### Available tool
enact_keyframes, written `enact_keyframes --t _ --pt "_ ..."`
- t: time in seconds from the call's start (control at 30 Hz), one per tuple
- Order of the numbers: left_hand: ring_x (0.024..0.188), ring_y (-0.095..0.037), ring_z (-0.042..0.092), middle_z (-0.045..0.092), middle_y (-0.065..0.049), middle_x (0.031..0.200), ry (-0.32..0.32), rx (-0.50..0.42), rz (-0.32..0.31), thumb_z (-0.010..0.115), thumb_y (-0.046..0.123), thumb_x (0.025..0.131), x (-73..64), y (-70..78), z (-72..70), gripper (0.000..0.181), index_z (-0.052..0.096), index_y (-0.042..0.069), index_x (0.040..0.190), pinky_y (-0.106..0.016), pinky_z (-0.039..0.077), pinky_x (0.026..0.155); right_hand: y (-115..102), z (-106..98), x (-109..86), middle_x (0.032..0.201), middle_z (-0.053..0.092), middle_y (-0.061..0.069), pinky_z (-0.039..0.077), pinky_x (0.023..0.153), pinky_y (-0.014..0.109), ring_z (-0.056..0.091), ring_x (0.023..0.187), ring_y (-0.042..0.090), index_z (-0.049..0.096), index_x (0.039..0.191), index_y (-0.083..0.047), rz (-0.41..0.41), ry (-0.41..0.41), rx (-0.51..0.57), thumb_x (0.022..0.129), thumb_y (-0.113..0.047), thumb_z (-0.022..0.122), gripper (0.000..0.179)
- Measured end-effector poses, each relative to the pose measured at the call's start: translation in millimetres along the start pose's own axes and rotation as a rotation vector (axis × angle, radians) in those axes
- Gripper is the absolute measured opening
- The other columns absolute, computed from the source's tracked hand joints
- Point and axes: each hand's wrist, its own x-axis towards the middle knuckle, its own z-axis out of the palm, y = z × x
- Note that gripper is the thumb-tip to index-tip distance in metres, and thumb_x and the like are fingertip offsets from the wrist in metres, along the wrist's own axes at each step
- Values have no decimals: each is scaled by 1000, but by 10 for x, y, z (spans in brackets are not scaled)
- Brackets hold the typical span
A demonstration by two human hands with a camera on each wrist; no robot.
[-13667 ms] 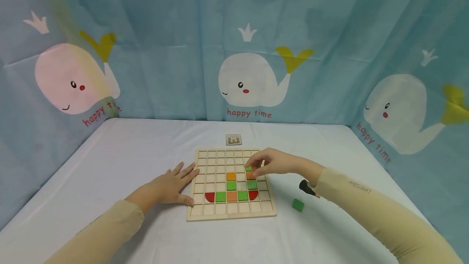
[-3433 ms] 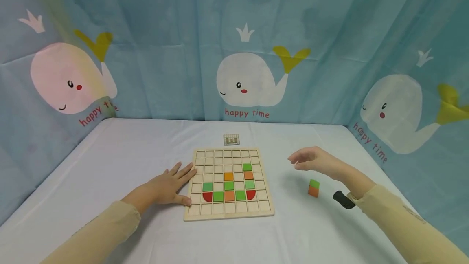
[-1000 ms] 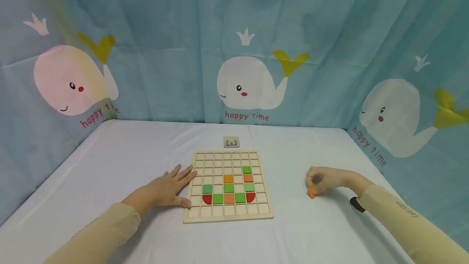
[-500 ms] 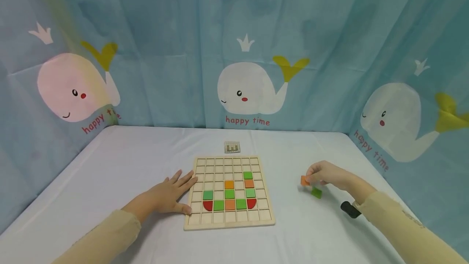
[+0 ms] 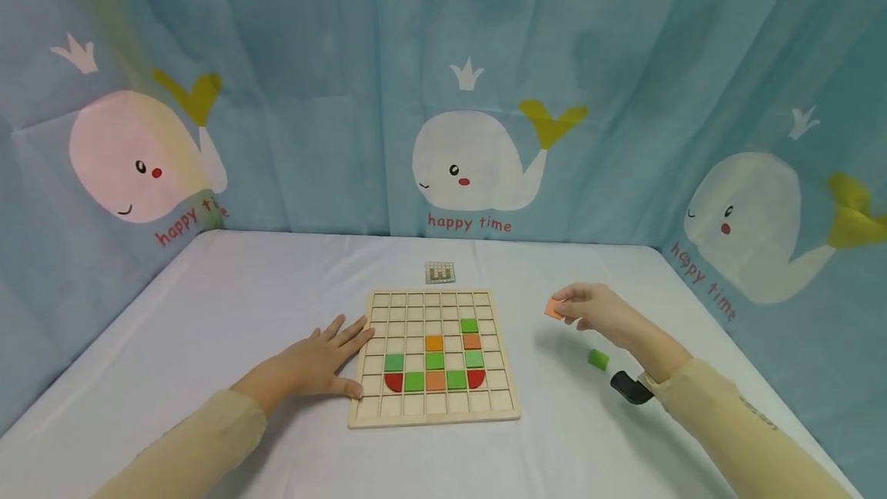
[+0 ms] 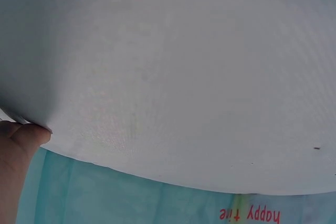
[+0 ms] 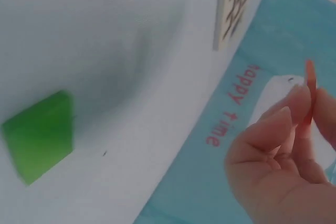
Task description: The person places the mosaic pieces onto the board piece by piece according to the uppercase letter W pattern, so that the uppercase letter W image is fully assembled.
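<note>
My right hand [image 5: 590, 306] pinches a flat orange square tile [image 5: 553, 308] above the table, right of the board; the right wrist view shows the tile [image 7: 311, 90] edge-on between thumb and fingers. Below it on the cloth lies a green block [image 5: 599, 360], large in the right wrist view. With fingers spread, my left hand [image 5: 315, 364] rests at the left edge of the wooden grid board [image 5: 433, 420]. Green, orange and red pieces fill several of its cells: a bottom row with a red quarter-round [image 5: 393, 382] at each end, and columns of squares above it.
Behind the board lies a small card [image 5: 440, 272] printed with a grid pattern. A black object [image 5: 631, 388] shows by the right wrist. White cloth [image 5: 277, 276] covers the table, and a blue whale-print curtain [image 5: 312, 160] stands at its back and sides.
Earlier the right hand gripped the orange and green pieces together; the orange tile is now lifted up and left, with the green left on the table. A teal-green square joined the board's left side.
</note>
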Motion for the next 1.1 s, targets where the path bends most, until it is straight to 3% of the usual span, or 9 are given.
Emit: enact_keyframes --t 0.17,0.47,0.83,1.1 --pt "142 -50 10 14 -17 160 -6 5 6 59 70 79 21 1 -20 104 25 6 154 -68 21 106 -87 66 34 96 57 6 46 72 31 52 85 21 49 137 4 -43 -22 83 98 -14 59 45" --pt "143 -48 10 13 -15 161 -8 22 -1 57 72 79 42 -23 1 104 24 8 154 -67 20 107 -234 292 90 91 60 7 49 70 29 56 78 18 53 133 7 -69 -93 170 97 -8 59 39" --pt "143 -47 9 13 -15 161 -10 18 -11 58 72 79 41 -16 1 104 25 8 154 -66 20 108 -356 450 172 87 62 7 53 76 31 60 79 16 50 134 10 -82 -151 184 97 -3 56 40" --pt "144 -47 10 13 -14 161 1 24 -10 59 71 79 36 -24 4 104 25 8 154 -66 21 107 -461 557 203 92 65 5 50 71 30 60 80 17 53 134 6 -72 -134 128 98 -4 55 38"
